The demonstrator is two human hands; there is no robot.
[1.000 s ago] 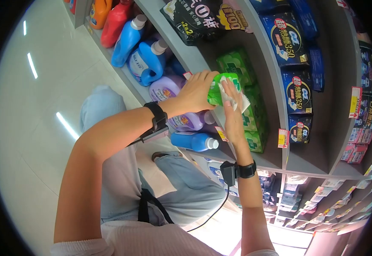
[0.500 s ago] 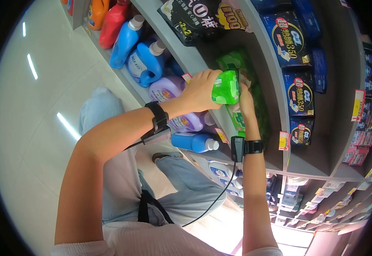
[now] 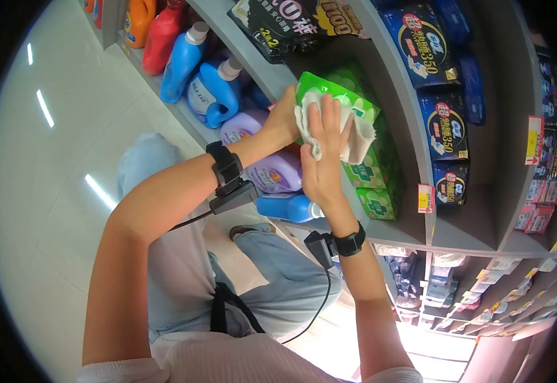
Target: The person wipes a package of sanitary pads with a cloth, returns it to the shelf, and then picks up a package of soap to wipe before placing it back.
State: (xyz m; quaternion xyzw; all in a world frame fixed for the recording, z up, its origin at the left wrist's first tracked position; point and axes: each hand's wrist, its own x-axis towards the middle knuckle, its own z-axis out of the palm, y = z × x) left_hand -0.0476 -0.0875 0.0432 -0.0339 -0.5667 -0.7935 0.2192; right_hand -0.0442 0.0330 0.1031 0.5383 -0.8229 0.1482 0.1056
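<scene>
My left hand (image 3: 283,120) is closed around the near edge of a green plastic pack (image 3: 348,100), some of its fingers hidden behind it. The pack is tilted, with its broad printed face toward me. Across that face lies a crumpled white cloth (image 3: 359,140). My right hand (image 3: 325,143) rests flat on the cloth, fingers stretched out and pressing it against the pack. More green packs (image 3: 376,203) sit on the grey shelf behind and below.
A black pack (image 3: 272,32) lies on the same shelf. Dark blue packs (image 3: 445,124) stand on the shelf to the right. Detergent bottles (image 3: 213,96) in blue, red and purple line the lower shelf at left. Price tags (image 3: 426,198) stick out from the shelf edges.
The green pack has turned from a narrow side view to show its broad face. My right hand has come from behind it to its front, laying the white cloth on it.
</scene>
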